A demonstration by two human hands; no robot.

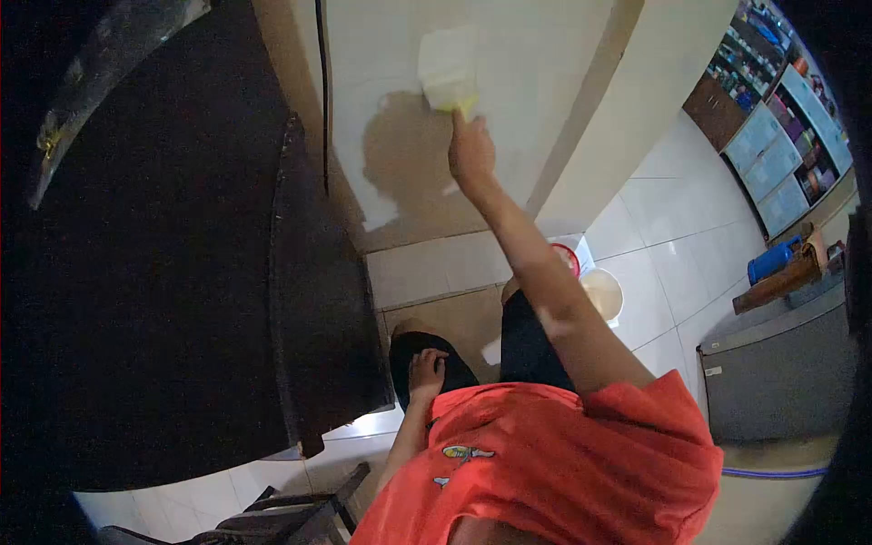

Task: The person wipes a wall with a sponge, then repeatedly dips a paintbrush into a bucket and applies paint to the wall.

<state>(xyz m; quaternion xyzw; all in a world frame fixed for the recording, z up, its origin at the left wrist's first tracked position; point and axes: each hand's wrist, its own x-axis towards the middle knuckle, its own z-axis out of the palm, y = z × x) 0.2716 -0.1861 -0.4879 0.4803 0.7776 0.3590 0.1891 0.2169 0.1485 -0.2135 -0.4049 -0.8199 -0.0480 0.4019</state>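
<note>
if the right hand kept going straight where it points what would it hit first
The right hand holds a pale cloth; straight on lies the white wall, which the cloth seems to touch, though depth is unclear.

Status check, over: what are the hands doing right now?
Right hand up, gripping cloth against wall. Left hand resting on knee. Bucket on floor, under the raised arm.

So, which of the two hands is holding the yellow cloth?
The right hand, raised against the white wall with the yellow cloth; the left hand rests low on the dark shorts.
</note>
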